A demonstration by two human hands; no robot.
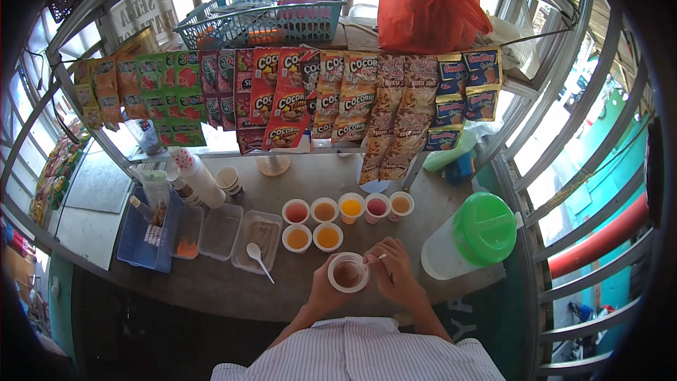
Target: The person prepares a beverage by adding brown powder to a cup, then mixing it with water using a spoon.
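Note:
My left hand (pixel 324 289) is wrapped round a white cup (pixel 348 273) with a brown drink in it, close to the counter's front edge. In my right hand (pixel 392 268) is a white spoon (pixel 376 259), pinched by its handle, its lower end in the cup. Just beyond my hands stand several filled cups: a red drink (pixel 295 212), a yellow drink (pixel 351 207), a dark red drink (pixel 376 208) and several orange ones, such as the orange drink (pixel 327 238).
A green-lidded jug (pixel 483 229) stands at right. To the left are clear containers (pixel 221 231), a second white spoon (pixel 259 261), a blue basket (pixel 143 240) and stacked paper cups (pixel 201 178). Drink sachets (pixel 285 99) hang across the back below a red plastic bag (pixel 430 7).

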